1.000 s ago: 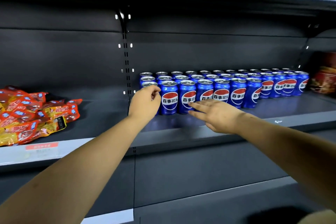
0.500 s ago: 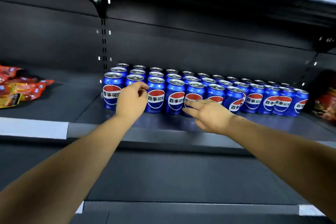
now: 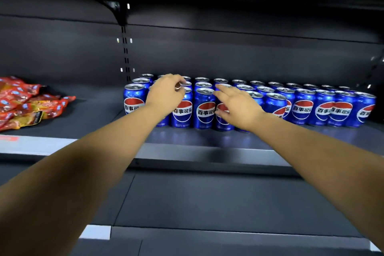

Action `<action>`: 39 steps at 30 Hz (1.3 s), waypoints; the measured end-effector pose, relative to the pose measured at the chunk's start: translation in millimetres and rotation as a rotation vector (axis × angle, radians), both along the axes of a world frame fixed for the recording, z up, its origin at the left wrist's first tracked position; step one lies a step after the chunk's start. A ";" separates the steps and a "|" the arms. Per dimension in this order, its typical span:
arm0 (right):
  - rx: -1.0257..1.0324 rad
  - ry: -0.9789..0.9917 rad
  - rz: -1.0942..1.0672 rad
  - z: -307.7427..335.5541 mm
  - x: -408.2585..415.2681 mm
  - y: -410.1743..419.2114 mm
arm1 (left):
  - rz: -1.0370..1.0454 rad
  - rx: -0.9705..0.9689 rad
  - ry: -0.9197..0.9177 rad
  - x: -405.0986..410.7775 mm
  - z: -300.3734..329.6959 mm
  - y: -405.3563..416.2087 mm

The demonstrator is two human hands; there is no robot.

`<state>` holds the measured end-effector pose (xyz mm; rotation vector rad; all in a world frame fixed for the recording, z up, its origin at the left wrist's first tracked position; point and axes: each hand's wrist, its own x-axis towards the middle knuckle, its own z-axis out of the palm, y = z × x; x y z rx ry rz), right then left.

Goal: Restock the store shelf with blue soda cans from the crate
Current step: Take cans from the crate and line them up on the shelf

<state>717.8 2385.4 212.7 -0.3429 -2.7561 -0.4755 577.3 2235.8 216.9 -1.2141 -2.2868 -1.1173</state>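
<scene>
Dark grey metal store shelf (image 3: 207, 141) fills my head view, with a black back panel behind it and a slotted upright post (image 3: 126, 54) rising at the rear. From that post rightward stands a tight block of blue aluminium soda cans with red-white-blue logos (image 3: 204, 108), about three rows deep, reaching nearly to the right edge. Left of the post lies a heap of red and yellow plastic snack packets (image 3: 25, 102), well apart from the cans.

My left hand (image 3: 166, 93) hovers over the front cans just right of the post, fingers curled down toward a can top; whether it pinches the rim I cannot tell. My right hand (image 3: 236, 106) sits further right of the post, fingers straight and spread, flat against the front row.

No crate shows here.

Risk as I judge it: the cans stand shoulder to shoulder, so a sideways nudge from the right hand could topple one and knock down its neighbours. A weak hold on a rim could drop a can onto the others.
</scene>
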 end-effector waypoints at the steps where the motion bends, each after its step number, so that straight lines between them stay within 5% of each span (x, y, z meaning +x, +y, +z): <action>1: -0.023 -0.002 -0.010 1.9 -6.8 -2.3 | -0.007 -0.020 -0.008 -2.5 0.8 1.5; 13: -0.211 -0.040 -0.187 18.3 -55.7 -8.1 | 0.016 -0.587 0.258 -26.7 3.6 29.6; 20: 0.019 -0.055 -0.256 20.1 -67.0 -14.8 | -0.120 -0.526 0.170 -48.6 4.7 25.9; 30: -0.146 -0.091 -0.117 8.5 -47.8 -8.9 | -0.062 -0.726 0.383 -54.9 -2.3 12.9; 39: -0.219 -0.004 -0.144 0.3 -54.6 4.0 | 0.022 -0.717 0.396 -66.2 -12.2 10.3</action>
